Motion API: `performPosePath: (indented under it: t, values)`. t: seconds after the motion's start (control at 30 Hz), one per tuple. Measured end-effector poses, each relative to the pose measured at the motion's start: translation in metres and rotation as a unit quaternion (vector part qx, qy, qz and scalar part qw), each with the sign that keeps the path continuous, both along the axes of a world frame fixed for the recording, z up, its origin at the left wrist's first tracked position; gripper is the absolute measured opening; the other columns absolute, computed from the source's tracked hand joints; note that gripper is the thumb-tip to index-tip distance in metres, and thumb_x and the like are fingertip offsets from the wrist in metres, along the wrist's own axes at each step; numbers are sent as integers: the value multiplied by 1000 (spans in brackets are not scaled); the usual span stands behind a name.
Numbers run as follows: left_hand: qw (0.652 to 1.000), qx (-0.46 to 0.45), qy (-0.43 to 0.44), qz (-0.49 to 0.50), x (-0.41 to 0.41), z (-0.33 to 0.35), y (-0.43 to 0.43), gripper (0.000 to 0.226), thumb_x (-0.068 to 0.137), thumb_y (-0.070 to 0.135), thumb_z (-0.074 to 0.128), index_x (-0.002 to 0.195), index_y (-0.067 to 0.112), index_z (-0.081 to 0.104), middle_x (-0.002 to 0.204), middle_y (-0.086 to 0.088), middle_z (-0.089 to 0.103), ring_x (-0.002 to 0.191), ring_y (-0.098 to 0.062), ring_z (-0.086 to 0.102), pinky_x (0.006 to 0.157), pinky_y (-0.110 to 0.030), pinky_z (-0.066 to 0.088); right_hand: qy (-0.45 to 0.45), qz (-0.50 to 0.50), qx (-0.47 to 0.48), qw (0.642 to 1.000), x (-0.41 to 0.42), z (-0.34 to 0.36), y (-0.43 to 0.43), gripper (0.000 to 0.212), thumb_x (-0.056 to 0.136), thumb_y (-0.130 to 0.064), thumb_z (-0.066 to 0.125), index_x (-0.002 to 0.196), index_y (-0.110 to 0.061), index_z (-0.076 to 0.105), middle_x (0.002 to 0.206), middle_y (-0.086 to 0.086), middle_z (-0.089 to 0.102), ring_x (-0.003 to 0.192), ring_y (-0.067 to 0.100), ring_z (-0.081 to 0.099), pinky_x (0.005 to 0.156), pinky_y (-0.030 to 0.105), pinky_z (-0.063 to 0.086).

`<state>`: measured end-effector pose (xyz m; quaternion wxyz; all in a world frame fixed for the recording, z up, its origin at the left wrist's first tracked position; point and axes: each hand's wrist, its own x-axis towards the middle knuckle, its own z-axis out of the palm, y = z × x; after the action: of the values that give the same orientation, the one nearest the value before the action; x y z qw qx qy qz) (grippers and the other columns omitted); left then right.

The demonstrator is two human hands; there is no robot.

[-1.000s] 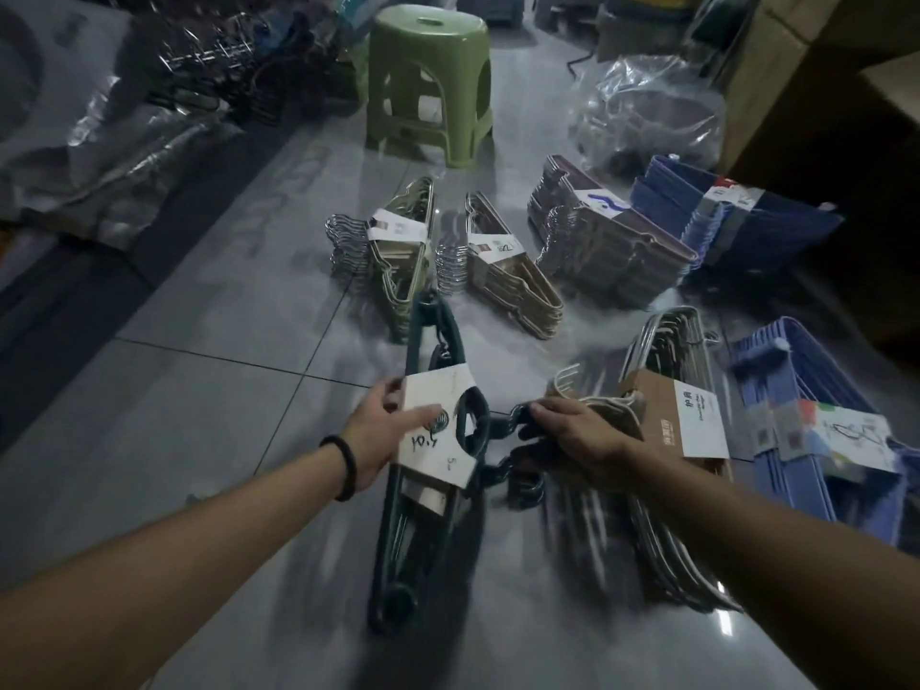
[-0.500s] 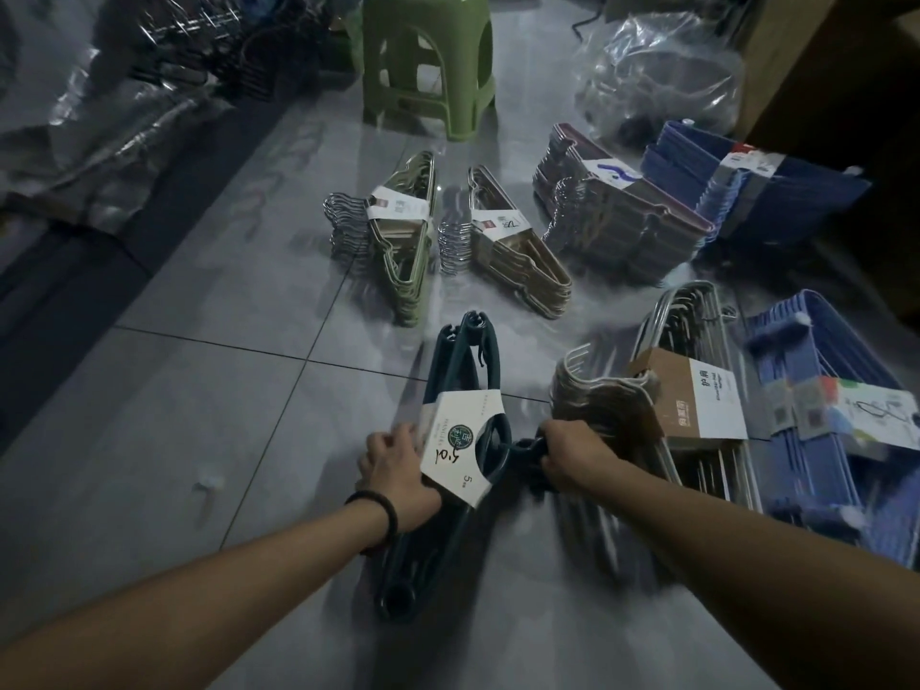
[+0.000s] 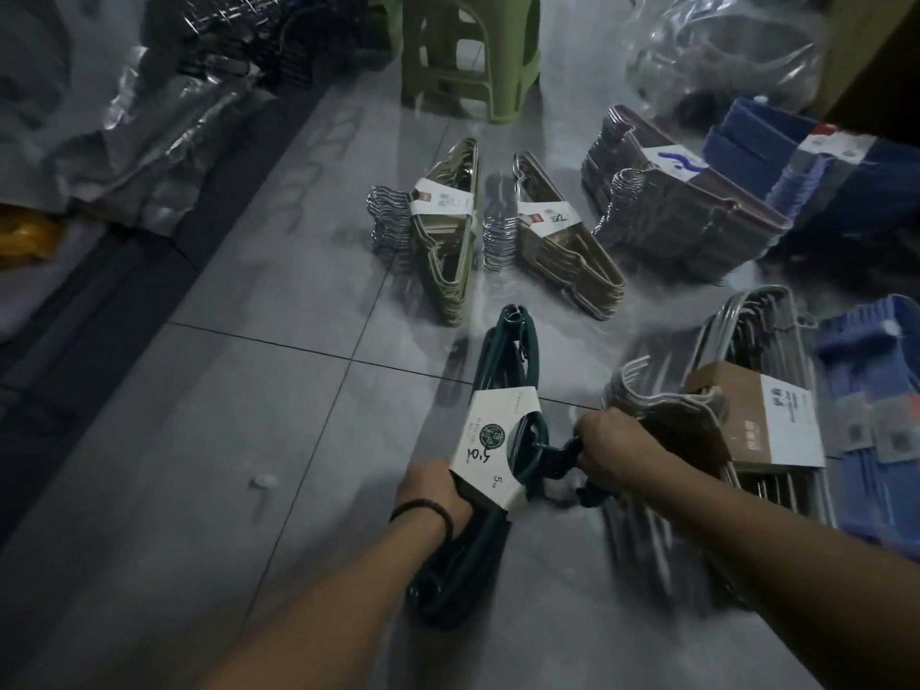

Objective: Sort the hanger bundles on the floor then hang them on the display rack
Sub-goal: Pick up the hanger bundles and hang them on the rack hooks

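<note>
While both hands hold it, the dark green hanger bundle (image 3: 463, 555) sits on the near part of the floor (image 3: 249, 390), close to the person. It points away from them, and its far tip reaches just past a line between two tiles. A white paper band (image 3: 498, 440) with writing on it wraps around its middle.

The left hand (image 3: 433, 490) grips the left side of the bundle, just under the band. Its fingers go behind the paper, so I cannot tell just how they bend. A dark band (image 3: 423, 507) is on that wrist. The right hand (image 3: 612, 440) is curled tight around the dark green hooks that stick out to the right.

Just beside the right hand lies a grey hanger bundle (image 3: 747, 331) with a brown and white card. A light blue bundle (image 3: 871, 490) lies at the right edge of the floor.

Farther away, a green-gold bundle (image 3: 448, 251) and a tan bundle (image 3: 567, 256) lie side by side, near each other but apart. To their right are a brownish stack (image 3: 687, 216) and a dark blue stack (image 3: 806, 161), and these two touch. A green stool (image 3: 468, 57) stands on the far side of the floor, with a clear plastic bag (image 3: 722, 47) to its right.
</note>
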<state>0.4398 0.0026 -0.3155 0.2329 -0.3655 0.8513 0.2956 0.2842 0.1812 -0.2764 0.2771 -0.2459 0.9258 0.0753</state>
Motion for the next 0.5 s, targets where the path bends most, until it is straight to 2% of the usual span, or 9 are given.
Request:
performPosePath:
  t: [0.07,0.2,0.27,0.3,0.33,0.37,0.4,0.43,0.5]
  values:
    - [1000,9,-3,10,7,13,-1,27,87,27,65,111,19,74,109,-8,74,93,-29,69,86,-33,60,-18,-43,1,999,10,12,1,28,90,-25,62,112,-12,73,105,13,74,94,31,72,80,36,59]
    - [1000,5,-12,25,42,86,-5,16,88,21,65,102,22,75,99,-5,76,77,-21,60,72,-27,53,-137,-126,-14,982,38,80,3,30,87,-22,64,116,-15,71,101,8,73,86,24,71,76,32,63]
    - [999,4,-10,33,66,142,-5,15,87,17,62,94,22,75,89,-2,75,73,-19,63,68,-25,54,-260,-188,-60,945,50,139,4,33,92,-26,69,122,-13,65,107,5,67,84,15,66,61,16,57]
    - [999,6,-6,37,78,174,-5,14,86,17,61,90,21,73,81,1,73,71,-17,64,65,-25,55,-322,-227,-93,914,55,177,4,42,92,-32,70,129,-14,60,117,5,64,89,14,64,61,12,55]
    - [999,9,-5,40,88,211,-5,12,86,17,60,87,21,71,74,6,69,67,-13,63,59,-22,53,-353,-238,-119,897,58,215,3,58,90,-45,69,139,-17,54,130,6,61,101,17,64,75,14,57]
    - [999,11,-6,45,97,252,-5,12,86,16,60,83,21,70,68,10,63,61,-7,58,52,-16,47,-348,-230,-143,898,59,253,1,78,87,-60,66,150,-17,46,145,9,56,116,22,62,95,25,55]
    - [999,11,-7,49,105,296,-5,13,87,15,60,78,22,67,64,13,58,57,-2,53,46,-9,37,-323,-210,-157,909,59,293,-3,91,84,-71,61,155,-18,40,154,11,50,128,28,57,108,37,49]
    - [999,11,-3,53,110,339,-4,18,87,14,61,71,23,62,61,14,54,55,1,49,43,-6,29,-300,-202,-179,915,58,328,-8,98,84,-78,58,158,-19,36,158,12,46,134,30,53,112,45,44]
    - [997,20,15,68,122,424,-2,27,85,14,61,61,24,53,56,11,55,53,-4,53,44,-10,35,-313,-238,-240,888,60,402,-22,115,71,-89,64,159,-21,33,154,12,50,131,32,57,112,52,45]
